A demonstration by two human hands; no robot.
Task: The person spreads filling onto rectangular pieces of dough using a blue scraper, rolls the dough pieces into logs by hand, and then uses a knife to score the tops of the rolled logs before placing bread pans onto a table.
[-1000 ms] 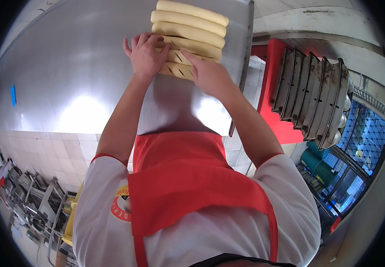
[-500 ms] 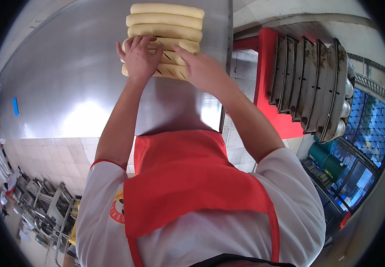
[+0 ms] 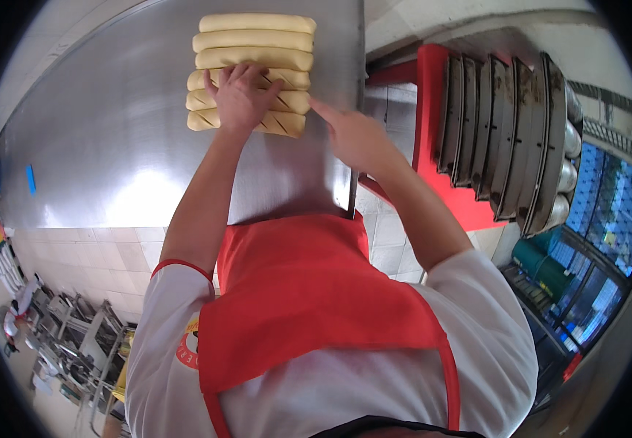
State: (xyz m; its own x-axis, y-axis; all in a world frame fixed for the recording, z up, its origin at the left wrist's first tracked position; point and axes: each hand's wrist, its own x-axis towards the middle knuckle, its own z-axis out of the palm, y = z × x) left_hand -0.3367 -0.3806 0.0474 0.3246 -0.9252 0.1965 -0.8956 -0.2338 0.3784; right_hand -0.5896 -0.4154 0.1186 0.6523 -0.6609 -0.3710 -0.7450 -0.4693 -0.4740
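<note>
Several pale dough logs (image 3: 254,60) lie side by side on a steel table. The nearer ones, such as the closest scored log (image 3: 284,125), carry short diagonal slashes; the far ones look smooth. Over the scored logs rests my left hand (image 3: 243,95), fingers spread and touching the dough. My right hand (image 3: 356,139) is at the right end of those logs, its index finger stretched toward the tip of one. Its other fingers are curled under, and whatever they hold, if anything, is hidden.
The steel table (image 3: 112,139) has its right edge just beyond my right hand. A stack of dark, worn metal baking pans (image 3: 502,135) stands on a red stool (image 3: 433,95) at the right. A small blue strip (image 3: 31,179) lies at the table's left.
My right hand has moved right, from over the scored logs to their right end. My left hand has shifted slightly right along the dough. The view has shifted a little too.
</note>
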